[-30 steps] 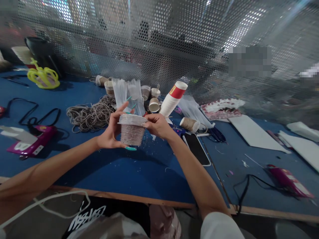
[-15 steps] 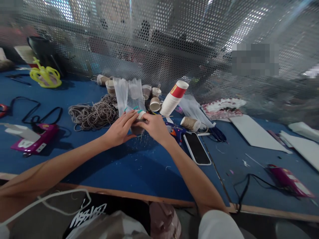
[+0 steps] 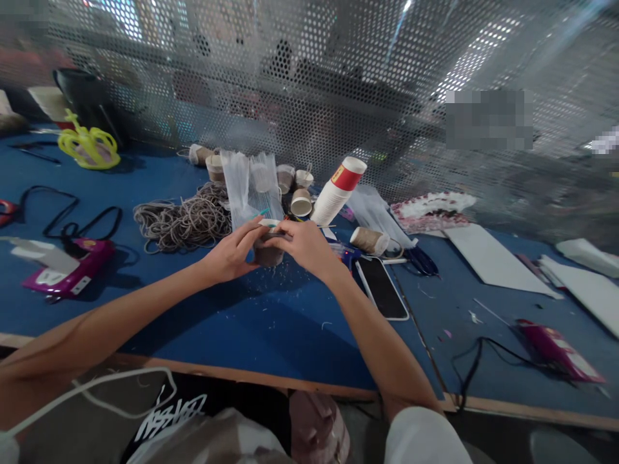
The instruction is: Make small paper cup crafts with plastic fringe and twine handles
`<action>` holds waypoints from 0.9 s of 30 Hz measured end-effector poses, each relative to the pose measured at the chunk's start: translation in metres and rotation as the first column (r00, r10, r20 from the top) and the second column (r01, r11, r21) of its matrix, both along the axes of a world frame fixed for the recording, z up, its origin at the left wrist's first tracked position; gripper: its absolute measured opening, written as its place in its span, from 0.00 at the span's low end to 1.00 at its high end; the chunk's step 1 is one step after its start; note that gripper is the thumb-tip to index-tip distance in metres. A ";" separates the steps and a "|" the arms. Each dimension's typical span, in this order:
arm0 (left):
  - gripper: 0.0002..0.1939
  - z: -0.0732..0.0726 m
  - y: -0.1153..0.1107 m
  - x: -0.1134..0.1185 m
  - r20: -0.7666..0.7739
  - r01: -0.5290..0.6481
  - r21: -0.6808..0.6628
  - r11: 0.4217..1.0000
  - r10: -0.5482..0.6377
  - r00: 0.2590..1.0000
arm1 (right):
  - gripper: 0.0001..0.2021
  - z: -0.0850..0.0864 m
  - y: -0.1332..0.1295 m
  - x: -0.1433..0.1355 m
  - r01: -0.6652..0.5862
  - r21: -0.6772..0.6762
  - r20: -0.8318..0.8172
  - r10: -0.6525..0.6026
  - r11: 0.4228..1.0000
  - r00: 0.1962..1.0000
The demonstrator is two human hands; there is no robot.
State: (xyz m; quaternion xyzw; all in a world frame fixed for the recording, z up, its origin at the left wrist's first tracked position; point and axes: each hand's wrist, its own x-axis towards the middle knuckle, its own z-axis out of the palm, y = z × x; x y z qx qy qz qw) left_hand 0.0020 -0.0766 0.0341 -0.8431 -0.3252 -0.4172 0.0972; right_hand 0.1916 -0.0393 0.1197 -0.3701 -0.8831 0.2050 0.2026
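Note:
Between my hands is a small paper cup [image 3: 269, 257], wrapped in grey-brown cord with a white rim on top. My left hand [image 3: 233, 253] grips its left side, with the fingertips up at the rim and the thumb low on the side. From the right, my right hand [image 3: 305, 245] has its fingers bent over the cup's upper edge, pressing the cord there. Just beyond the cup lies sheer white mesh fabric [image 3: 236, 187]. To the left is a loose heap of grey cord [image 3: 186, 219].
A leaning stack of paper cups [image 3: 333, 196], several cord-wrapped cups [image 3: 300, 202] and a phone [image 3: 383, 288] are close on the right. Purple devices [image 3: 72, 267] lie farther out. A yellow crown-shaped piece [image 3: 89, 145] stands far left. Perforated metal panelling [image 3: 309, 96] borders the table's back.
My left fingers have drawn back from over the cup's top and are more bent at its left rim. More of the cup's side shows below my hands.

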 end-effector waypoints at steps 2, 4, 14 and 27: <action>0.37 0.001 0.000 -0.001 0.026 0.022 -0.021 1.000 -0.021 0.999 | 0.12 0.002 0.003 0.005 -0.025 -0.026 -0.036 0.024 0.999 0.999; 0.38 0.001 0.000 -0.002 0.057 0.035 -0.035 0.999 -0.033 0.998 | 0.12 0.003 0.005 0.009 -0.043 -0.062 -0.088 0.038 0.997 0.995; 0.38 0.006 -0.002 -0.005 0.219 0.117 -0.055 0.992 -0.102 0.970 | 0.12 0.007 0.007 0.013 -0.148 -0.224 -0.274 0.084 0.963 0.958; 0.39 -0.003 0.005 -0.008 0.443 0.388 -0.096 0.916 -0.310 0.841 | 0.17 0.000 0.020 0.018 -0.217 -0.317 -0.387 0.083 0.923 0.918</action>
